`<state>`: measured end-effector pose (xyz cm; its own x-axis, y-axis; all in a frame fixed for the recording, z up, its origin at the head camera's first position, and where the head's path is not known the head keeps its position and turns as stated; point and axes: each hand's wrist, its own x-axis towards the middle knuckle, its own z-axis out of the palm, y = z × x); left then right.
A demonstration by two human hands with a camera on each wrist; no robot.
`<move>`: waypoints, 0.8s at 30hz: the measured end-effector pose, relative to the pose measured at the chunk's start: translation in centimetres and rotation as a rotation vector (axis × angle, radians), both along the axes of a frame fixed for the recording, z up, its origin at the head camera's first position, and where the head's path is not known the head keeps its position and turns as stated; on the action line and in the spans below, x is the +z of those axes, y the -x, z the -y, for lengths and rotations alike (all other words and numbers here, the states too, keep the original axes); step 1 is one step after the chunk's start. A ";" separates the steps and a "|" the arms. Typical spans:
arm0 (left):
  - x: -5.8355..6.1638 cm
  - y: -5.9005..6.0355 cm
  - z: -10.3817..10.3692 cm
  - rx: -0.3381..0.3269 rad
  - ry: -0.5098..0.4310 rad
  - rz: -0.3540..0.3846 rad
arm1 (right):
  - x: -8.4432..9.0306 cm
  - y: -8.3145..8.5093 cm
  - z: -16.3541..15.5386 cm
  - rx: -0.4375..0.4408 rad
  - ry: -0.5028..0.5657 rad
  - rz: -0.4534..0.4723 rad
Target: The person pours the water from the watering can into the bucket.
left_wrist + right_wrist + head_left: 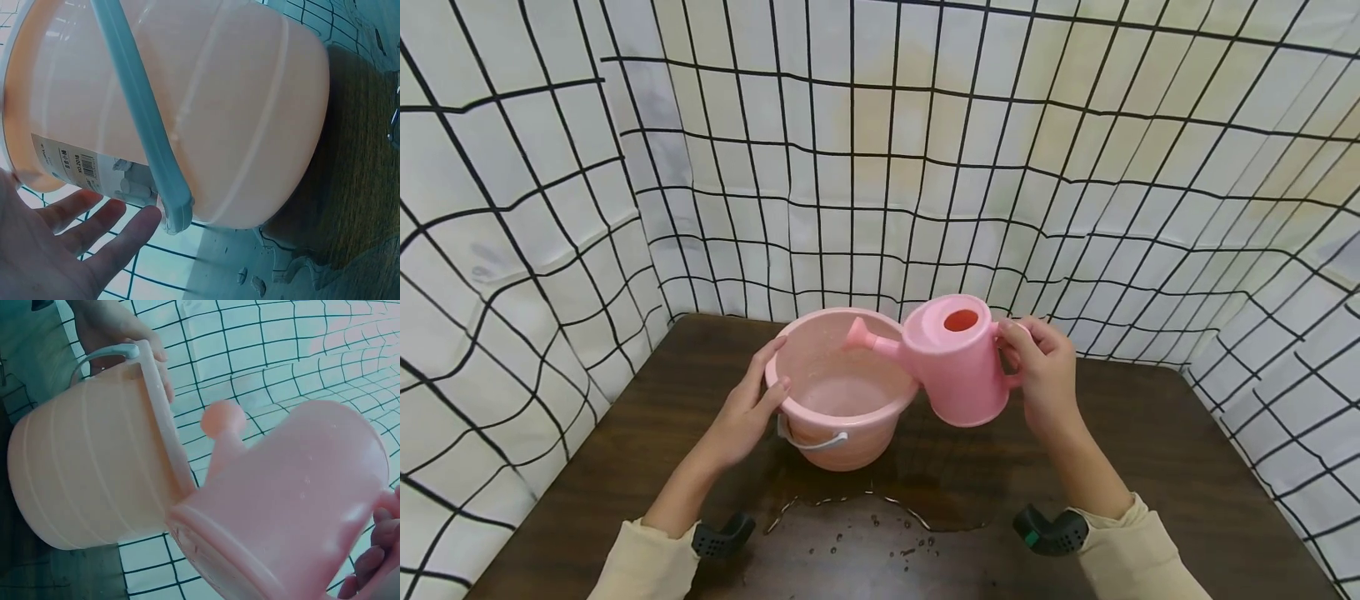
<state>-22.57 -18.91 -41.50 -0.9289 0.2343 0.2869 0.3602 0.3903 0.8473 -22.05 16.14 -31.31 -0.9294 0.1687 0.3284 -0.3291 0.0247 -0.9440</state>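
A pale pink bucket (pixel 850 425) stands upright on the table with its grey handle (pixel 147 119) hanging down at the side. My left hand (pixel 748 404) holds its left rim, thumb over the edge; the left wrist view shows several fingers spread along the outside by a label (pixel 94 165). My right hand (pixel 1045 367) grips the handle of a pink watering can (pixel 958 375), raised at the bucket's right. The can leans slightly left, its spout (pixel 868 337) reaching over the bucket's opening. In the right wrist view, the can's base edge overlaps the bucket's rim.
Spilled water (pixel 865 500) with scattered drops lies on the dark wooden table (pixel 1120 433) in front of the bucket. Black wire grid (pixel 887 158) backed with white sheeting encloses the table at the back and both sides.
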 end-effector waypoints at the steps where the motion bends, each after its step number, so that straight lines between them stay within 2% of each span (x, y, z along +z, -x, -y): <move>1: 0.0 0.0 0.0 -0.002 0.001 0.000 | -0.2 -0.2 -0.1 -0.016 0.020 0.003; 8: 0.0 -0.3 0.0 -0.010 -0.008 -0.007 | -1.5 -1.6 -1.6 -0.034 0.207 0.023; 16: -0.1 -0.3 -0.2 -0.015 -0.010 -0.020 | -3.5 -3.0 -2.9 -0.051 0.331 -0.015; 24: -0.1 0.3 0.1 -0.015 0.029 -0.017 | -6.3 -3.7 -4.0 -0.144 0.395 -0.071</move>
